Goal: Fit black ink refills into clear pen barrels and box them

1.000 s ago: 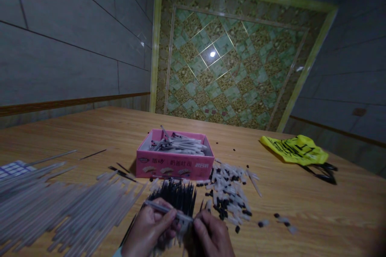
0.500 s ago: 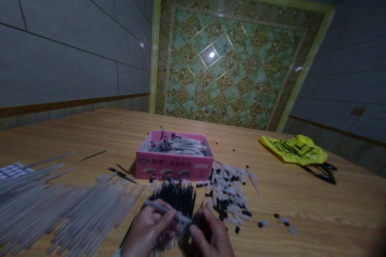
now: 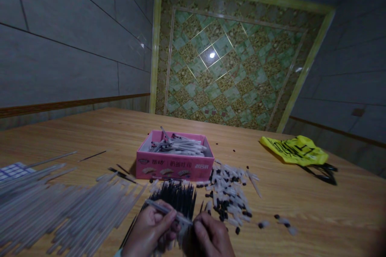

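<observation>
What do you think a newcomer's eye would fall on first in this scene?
The pink box of pens in the middle of the wooden table stands out first, with a broad spread of clear tubes to its left and small caps scattered to its right. Nearest the camera, the left hand and right hand pinch one slim pen between them. A yellow bag lies far right.

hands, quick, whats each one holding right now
Left hand: closed, pinching a clear pen barrel near its middle.
Right hand: closed, fingertips pinching the same barrel's right end.
</observation>
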`<action>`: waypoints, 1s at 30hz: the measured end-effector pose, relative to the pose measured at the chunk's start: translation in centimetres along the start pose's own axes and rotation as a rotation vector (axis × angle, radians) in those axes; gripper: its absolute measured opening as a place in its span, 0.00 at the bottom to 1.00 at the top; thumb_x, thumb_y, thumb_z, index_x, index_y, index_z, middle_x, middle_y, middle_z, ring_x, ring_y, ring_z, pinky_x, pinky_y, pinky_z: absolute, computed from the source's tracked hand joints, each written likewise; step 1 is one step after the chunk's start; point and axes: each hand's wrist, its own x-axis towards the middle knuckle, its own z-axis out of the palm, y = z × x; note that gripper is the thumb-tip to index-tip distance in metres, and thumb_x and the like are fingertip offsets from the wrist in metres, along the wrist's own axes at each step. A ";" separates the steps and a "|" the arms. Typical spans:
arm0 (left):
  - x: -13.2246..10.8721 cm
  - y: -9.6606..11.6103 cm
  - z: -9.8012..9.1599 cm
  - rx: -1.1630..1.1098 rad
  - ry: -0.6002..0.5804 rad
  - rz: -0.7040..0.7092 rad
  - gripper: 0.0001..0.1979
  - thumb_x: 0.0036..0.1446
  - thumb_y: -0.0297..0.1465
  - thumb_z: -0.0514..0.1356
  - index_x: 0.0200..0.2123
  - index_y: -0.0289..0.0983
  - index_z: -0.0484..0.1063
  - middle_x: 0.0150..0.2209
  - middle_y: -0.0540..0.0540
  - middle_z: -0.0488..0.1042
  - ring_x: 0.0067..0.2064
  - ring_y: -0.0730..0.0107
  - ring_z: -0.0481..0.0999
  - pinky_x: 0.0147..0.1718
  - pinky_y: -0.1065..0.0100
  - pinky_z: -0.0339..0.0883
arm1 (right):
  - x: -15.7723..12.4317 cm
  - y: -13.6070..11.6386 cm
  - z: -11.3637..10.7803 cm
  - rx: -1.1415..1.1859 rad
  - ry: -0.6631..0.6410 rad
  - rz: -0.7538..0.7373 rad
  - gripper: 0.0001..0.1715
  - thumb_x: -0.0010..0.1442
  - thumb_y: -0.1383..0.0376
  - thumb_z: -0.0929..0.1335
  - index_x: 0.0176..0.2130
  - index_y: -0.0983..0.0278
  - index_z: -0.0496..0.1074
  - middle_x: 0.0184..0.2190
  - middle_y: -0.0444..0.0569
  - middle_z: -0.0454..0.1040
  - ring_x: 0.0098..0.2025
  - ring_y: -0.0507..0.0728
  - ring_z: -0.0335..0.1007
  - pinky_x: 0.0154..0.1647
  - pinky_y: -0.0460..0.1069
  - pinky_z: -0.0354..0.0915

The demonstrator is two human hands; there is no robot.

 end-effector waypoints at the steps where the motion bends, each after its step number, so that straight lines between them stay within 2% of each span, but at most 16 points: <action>1: -0.1 0.1 0.1 -0.007 0.004 -0.003 0.18 0.38 0.39 0.69 0.26 0.36 0.65 0.17 0.48 0.74 0.19 0.75 0.70 0.17 0.76 0.60 | 0.0 0.0 0.1 0.011 -0.005 -0.004 0.24 0.59 0.49 0.61 0.23 0.64 0.63 0.18 0.41 0.59 0.23 0.50 0.55 0.23 0.44 0.51; 4: -0.2 0.2 0.2 -0.002 0.002 0.004 0.18 0.39 0.40 0.69 0.26 0.36 0.65 0.17 0.50 0.73 0.18 0.77 0.69 0.17 0.77 0.59 | -0.1 0.0 0.7 0.136 -0.006 0.023 0.26 0.58 0.47 0.61 0.21 0.64 0.60 0.16 0.41 0.57 0.20 0.49 0.53 0.19 0.43 0.49; 8: 0.0 0.1 0.2 0.025 -0.017 0.066 0.19 0.37 0.41 0.69 0.26 0.36 0.65 0.18 0.49 0.73 0.20 0.73 0.71 0.17 0.75 0.60 | -0.3 0.4 1.6 0.359 -0.071 0.174 0.29 0.55 0.42 0.61 0.19 0.62 0.55 0.13 0.38 0.54 0.15 0.47 0.48 0.16 0.42 0.45; 10: 0.0 0.2 0.1 0.034 -0.025 0.081 0.19 0.38 0.41 0.69 0.27 0.36 0.66 0.21 0.48 0.74 0.23 0.71 0.72 0.18 0.74 0.61 | -0.1 0.3 1.2 0.343 -0.098 0.198 0.30 0.56 0.42 0.60 0.20 0.62 0.56 0.14 0.39 0.56 0.16 0.47 0.50 0.16 0.43 0.47; 13: 0.0 0.6 -0.1 -0.018 -0.020 0.010 0.18 0.42 0.40 0.66 0.34 0.36 0.68 0.26 0.48 0.74 0.25 0.71 0.72 0.20 0.73 0.63 | 0.7 -0.3 -1.0 0.060 -0.029 0.089 0.27 0.61 0.48 0.58 0.21 0.63 0.60 0.17 0.43 0.61 0.21 0.50 0.56 0.21 0.44 0.52; 16: 0.2 0.9 -0.5 -0.105 -0.061 -0.035 0.20 0.45 0.39 0.65 0.40 0.36 0.69 0.23 0.52 0.70 0.24 0.73 0.69 0.21 0.73 0.63 | 1.5 -0.9 -3.6 -0.342 0.085 -0.010 0.16 0.62 0.59 0.61 0.27 0.64 0.67 0.25 0.46 0.67 0.30 0.54 0.62 0.30 0.46 0.56; 19: 0.7 0.6 -0.9 -0.139 -0.085 -0.046 0.24 0.43 0.41 0.65 0.42 0.34 0.69 0.20 0.55 0.65 0.20 0.76 0.63 0.16 0.73 0.58 | 1.9 -1.0 -5.1 -0.588 0.067 -0.068 0.09 0.59 0.68 0.63 0.29 0.63 0.70 0.30 0.48 0.70 0.35 0.57 0.63 0.34 0.48 0.55; 24: 1.1 0.1 -1.4 -0.064 -0.094 -0.093 0.28 0.41 0.47 0.65 0.41 0.34 0.71 0.19 0.57 0.61 0.14 0.86 0.50 0.13 0.76 0.39 | 2.0 -0.8 -5.1 -0.704 0.062 -0.099 0.13 0.53 0.75 0.65 0.32 0.58 0.74 0.35 0.48 0.69 0.40 0.58 0.61 0.37 0.49 0.55; 30: 1.0 0.4 -1.3 0.051 -0.102 -0.098 0.30 0.38 0.51 0.64 0.35 0.32 0.73 0.19 0.57 0.60 0.14 0.89 0.47 0.15 0.75 0.33 | 2.3 -0.3 -5.1 -0.736 0.046 -0.121 0.14 0.51 0.76 0.65 0.31 0.59 0.74 0.37 0.49 0.70 0.41 0.60 0.61 0.39 0.51 0.56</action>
